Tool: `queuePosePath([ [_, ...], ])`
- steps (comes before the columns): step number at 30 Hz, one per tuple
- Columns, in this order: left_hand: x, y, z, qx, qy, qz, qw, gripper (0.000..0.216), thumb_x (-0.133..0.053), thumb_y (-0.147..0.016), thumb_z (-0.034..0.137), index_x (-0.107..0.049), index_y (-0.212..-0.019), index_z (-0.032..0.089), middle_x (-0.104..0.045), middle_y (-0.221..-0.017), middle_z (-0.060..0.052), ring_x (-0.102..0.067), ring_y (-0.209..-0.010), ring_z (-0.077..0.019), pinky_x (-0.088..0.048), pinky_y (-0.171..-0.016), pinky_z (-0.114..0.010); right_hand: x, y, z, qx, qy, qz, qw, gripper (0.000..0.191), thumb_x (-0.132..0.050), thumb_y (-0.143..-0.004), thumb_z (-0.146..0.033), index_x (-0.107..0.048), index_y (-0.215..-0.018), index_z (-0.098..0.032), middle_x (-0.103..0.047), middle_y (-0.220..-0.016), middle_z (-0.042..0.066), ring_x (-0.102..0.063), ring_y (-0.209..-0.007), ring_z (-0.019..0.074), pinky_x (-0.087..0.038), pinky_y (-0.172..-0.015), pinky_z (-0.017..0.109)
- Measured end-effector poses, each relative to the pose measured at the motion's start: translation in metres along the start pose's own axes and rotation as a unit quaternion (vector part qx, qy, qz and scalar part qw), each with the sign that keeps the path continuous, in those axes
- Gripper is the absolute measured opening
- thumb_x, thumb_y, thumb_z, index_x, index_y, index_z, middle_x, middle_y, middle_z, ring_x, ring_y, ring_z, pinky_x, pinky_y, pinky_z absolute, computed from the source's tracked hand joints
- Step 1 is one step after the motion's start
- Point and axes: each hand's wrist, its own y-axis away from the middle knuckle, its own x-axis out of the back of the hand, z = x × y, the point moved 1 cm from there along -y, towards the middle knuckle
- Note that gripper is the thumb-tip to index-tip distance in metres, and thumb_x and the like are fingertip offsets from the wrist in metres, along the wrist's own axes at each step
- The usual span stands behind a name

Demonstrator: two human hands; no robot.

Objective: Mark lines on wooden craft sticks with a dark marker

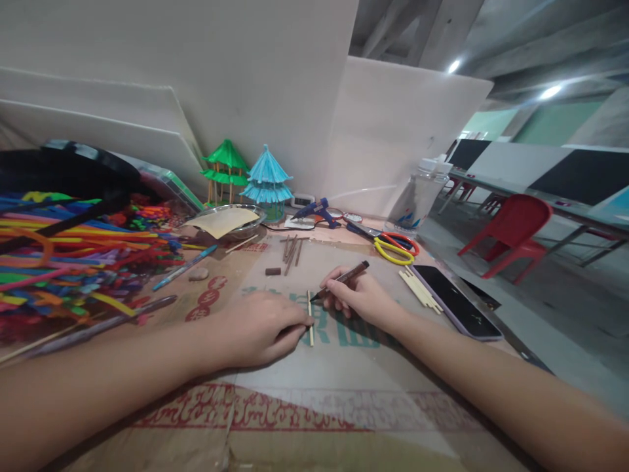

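Note:
My left hand (260,328) rests on the cardboard sheet (314,406) with its fingertips pinching a thin pale wooden stick (310,313) that lies flat. My right hand (361,298) grips a brown marker pen (344,278), whose tip touches the stick near its upper part. Several brown-coloured sticks (291,250) and a short brown piece (272,271) lie just beyond my hands.
A heap of coloured pipe cleaners (73,255) fills the left. Green (225,169) and blue (266,182) pagoda models, a glass bowl (228,223), a glue gun (314,211), scissors (393,247), pale sticks (420,290), a phone (457,301) and a bottle (417,196) stand around. A red chair (511,233) is on the right.

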Motion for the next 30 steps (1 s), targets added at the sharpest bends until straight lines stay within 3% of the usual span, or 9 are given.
queuePosePath([
  [17,-0.0014,0.0015,-0.0018,-0.003,0.002,0.001,1.0,0.025,-0.045,-0.098,0.028,-0.069,-0.107,0.025,-0.074,-0.09,-0.001,-0.068,-0.079,-0.0181,-0.045,-0.066,-0.028,-0.0012,-0.0008,-0.0009,0.008,0.009,0.032,0.999,0.025,-0.059,-0.089,-0.041,-0.059,-0.097,-0.017,-0.064,-0.072,0.001,-0.048,-0.048,0.0085,-0.041,-0.037,0.019],
  [27,0.0004,-0.0004,-0.0007,0.004,0.0,-0.013,1.0,0.025,-0.046,-0.097,0.026,-0.069,-0.108,0.026,-0.074,-0.089,0.0,-0.068,-0.077,-0.0176,-0.043,-0.064,-0.028,-0.0006,0.0008,-0.0049,0.003,0.019,-0.01,1.0,0.02,-0.06,-0.087,-0.036,-0.059,-0.086,-0.016,-0.063,-0.062,0.0,-0.048,-0.045,0.0076,-0.039,-0.039,0.018],
  [30,0.0002,-0.0001,-0.0011,0.006,0.002,-0.014,1.0,0.026,-0.046,-0.097,0.027,-0.069,-0.109,0.026,-0.074,-0.091,0.0,-0.068,-0.077,-0.0175,-0.044,-0.065,-0.028,-0.0012,0.0009,-0.0045,0.006,0.013,0.006,1.0,0.02,-0.06,-0.088,-0.036,-0.059,-0.088,-0.017,-0.063,-0.064,0.0,-0.047,-0.044,0.0073,-0.038,-0.037,0.018],
])
